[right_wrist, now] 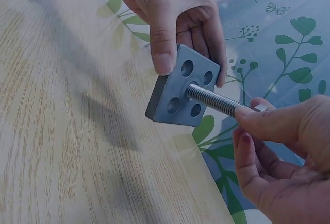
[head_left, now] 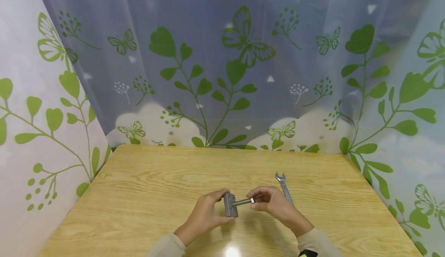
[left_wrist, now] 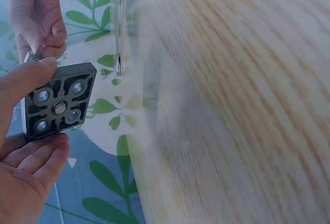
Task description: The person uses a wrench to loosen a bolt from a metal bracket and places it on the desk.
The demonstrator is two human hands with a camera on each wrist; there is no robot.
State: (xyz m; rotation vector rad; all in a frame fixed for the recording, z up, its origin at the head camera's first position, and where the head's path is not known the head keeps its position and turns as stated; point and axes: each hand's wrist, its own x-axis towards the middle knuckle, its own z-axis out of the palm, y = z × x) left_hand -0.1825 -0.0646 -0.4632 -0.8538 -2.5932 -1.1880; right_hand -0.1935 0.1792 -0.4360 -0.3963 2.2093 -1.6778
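Note:
A square grey metal plate point(head_left: 230, 205) with holes near its corners is gripped at its edges by my left hand point(head_left: 206, 212), thumb on one edge and fingers on the opposite one. From the plate's middle a threaded rod point(right_wrist: 216, 99) sticks out toward my right hand point(head_left: 276, 207). Thumb and fingers of that hand pinch a shiny hex nut point(right_wrist: 260, 108) at the rod's outer end. In the left wrist view, the plate's recessed back face shows the round rod end point(left_wrist: 60, 107) at its centre. Both hands hold the piece above the table.
An open-end wrench point(head_left: 284, 187) lies on the wood-grain table point(head_left: 156, 180), just behind my right hand and partly covered by it. Printed curtains point(head_left: 208, 75) with leaves and butterflies stand along the table's back and sides.

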